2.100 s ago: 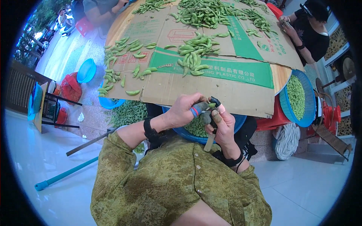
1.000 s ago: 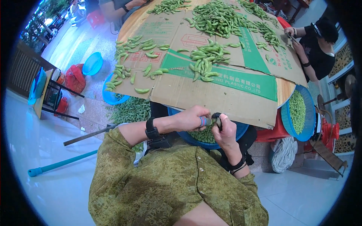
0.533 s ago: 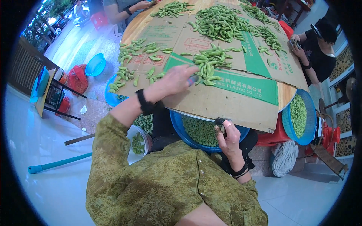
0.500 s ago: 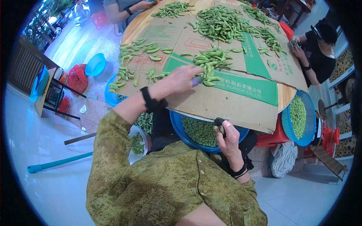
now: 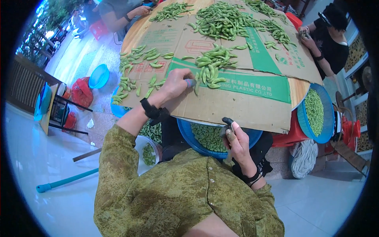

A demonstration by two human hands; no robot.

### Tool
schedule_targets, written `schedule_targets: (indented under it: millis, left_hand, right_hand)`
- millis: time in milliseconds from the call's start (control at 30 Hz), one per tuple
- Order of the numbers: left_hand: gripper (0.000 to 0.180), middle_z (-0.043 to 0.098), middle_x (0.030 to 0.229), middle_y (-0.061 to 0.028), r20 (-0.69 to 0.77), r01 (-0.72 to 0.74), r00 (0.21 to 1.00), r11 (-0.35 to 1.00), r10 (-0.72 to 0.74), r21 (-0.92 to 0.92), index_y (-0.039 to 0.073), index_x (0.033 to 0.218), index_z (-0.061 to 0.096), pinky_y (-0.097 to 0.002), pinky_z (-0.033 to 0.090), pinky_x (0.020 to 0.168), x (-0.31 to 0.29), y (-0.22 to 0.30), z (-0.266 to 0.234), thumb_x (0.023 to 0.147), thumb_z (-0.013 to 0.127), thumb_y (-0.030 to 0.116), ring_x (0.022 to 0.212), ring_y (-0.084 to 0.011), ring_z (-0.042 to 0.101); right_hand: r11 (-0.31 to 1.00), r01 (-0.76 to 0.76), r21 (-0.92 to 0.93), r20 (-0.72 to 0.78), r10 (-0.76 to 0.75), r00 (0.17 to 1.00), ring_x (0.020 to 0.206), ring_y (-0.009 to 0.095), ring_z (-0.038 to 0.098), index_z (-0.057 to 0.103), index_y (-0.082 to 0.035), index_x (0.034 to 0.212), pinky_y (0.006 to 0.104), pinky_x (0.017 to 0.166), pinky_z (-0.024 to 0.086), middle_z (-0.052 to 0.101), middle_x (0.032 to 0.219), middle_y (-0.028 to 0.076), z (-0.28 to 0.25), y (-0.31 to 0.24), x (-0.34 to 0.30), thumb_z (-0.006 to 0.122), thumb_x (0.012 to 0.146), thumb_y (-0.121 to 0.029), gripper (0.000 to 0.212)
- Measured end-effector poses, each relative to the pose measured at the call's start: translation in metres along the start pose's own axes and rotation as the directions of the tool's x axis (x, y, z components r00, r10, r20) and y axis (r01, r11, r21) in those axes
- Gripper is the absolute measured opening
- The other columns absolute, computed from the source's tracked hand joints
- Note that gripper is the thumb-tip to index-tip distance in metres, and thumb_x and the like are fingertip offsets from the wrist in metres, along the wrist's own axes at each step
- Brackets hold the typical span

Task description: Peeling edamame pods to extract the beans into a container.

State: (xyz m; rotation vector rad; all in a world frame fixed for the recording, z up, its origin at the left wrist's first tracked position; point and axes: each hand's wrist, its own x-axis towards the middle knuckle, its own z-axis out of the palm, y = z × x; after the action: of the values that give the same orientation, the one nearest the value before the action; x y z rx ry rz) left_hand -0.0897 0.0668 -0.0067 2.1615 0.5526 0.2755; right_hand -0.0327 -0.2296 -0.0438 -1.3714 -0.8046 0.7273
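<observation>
My left hand, a band of bluish tape on one finger, pinches a green soybean pod over the front of the cardboard. Just beyond it spreads a loose heap of pods. My right hand is closed above the blue basket, which holds shelled green beans. Dark coverings wrap its fingertips, and whatever lies between them cannot be made out.
A bigger pod pile lies farther back, with scattered pods at left. Another blue basket of beans stands right, beside a co-worker. A white bucket with pods stands by my left side. Another person sits at far left.
My left hand has drawn back a little to the left from the heap, with a pod at its fingertips. My right hand stays above the basket, its fingers slightly shifted.
</observation>
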Motion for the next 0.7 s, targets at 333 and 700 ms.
schedule_targets:
  millis: [333,700]
  left_hand:
    - [0.017,0.064,0.087,-0.0014,0.324,0.056,0.935,0.838,0.148,-0.543,0.0,0.099,0.064,-0.0231,0.048,0.075,-0.066,0.051,0.044,0.082,0.064,0.001,0.082,-0.0072,0.059]
    - [0.016,0.065,0.087,-0.0025,0.308,0.014,0.942,0.898,0.136,-0.439,-0.002,0.097,0.065,-0.025,0.047,0.075,-0.073,0.053,0.067,0.083,0.059,0.004,0.081,-0.0086,0.058]
  right_hand:
    - [0.827,-0.113,0.551,-0.011,0.142,0.99,0.049,0.007,0.045,0.046,-0.003,0.13,0.0197,0.043,0.035,0.052,0.071,0.001,0.015,-0.007,0.017,0.044,0.099,-0.018,0.035]
    - [0.727,-0.121,0.676,0.072,0.099,0.993,0.051,0.008,0.044,0.038,-0.003,0.138,0.0209,0.043,0.035,0.05,0.076,0.002,0.012,-0.008,0.014,0.046,0.098,-0.018,0.043]
